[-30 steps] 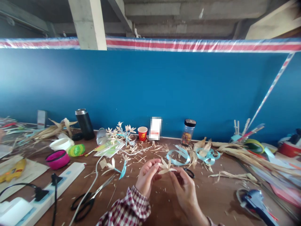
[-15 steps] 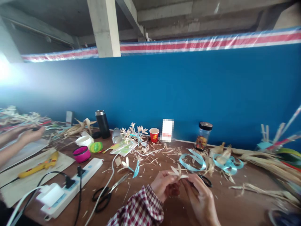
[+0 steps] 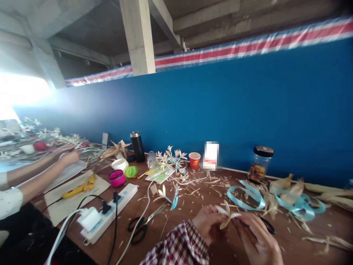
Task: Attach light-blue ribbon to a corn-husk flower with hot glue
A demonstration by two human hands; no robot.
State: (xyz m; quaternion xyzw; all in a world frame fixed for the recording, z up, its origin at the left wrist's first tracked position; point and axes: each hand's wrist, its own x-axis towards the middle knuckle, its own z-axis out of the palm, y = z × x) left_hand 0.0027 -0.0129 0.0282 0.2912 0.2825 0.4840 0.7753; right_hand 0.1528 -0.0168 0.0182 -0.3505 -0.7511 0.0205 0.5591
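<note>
Between my two hands is a small corn husk flower (image 3: pixel 227 217) with pale, pointed petals spread apart. My left hand (image 3: pixel 207 221), below a checked cuff, pinches it from the left, its fingers partly hidden under it. From the right, the fingers of my right hand (image 3: pixel 257 235) close on one petal. A black-handled pair of scissors (image 3: pixel 139 228) lies on the table to the left of my hands. Another husk flower (image 3: pixel 163 193) with a blue-wrapped stem lies beyond the scissors. Partly behind my right hand, a black ring-shaped handle (image 3: pixel 267 224) shows.
Light blue ribbon (image 3: pixel 245 198), husk scraps and a lidded jar (image 3: pixel 260 163) are on the right. A red paper cup (image 3: pixel 194 161) and black flask (image 3: pixel 137 147) stand by the blue partition. Leftward are a power strip (image 3: pixel 125 197), yellow glue gun (image 3: pixel 79 187) and another person's hands (image 3: pixel 68 156).
The view has swung left, so the table things sit further right. The flower has turned in my fingers and its petals now show spread. The other person's hands remain at the left.
</note>
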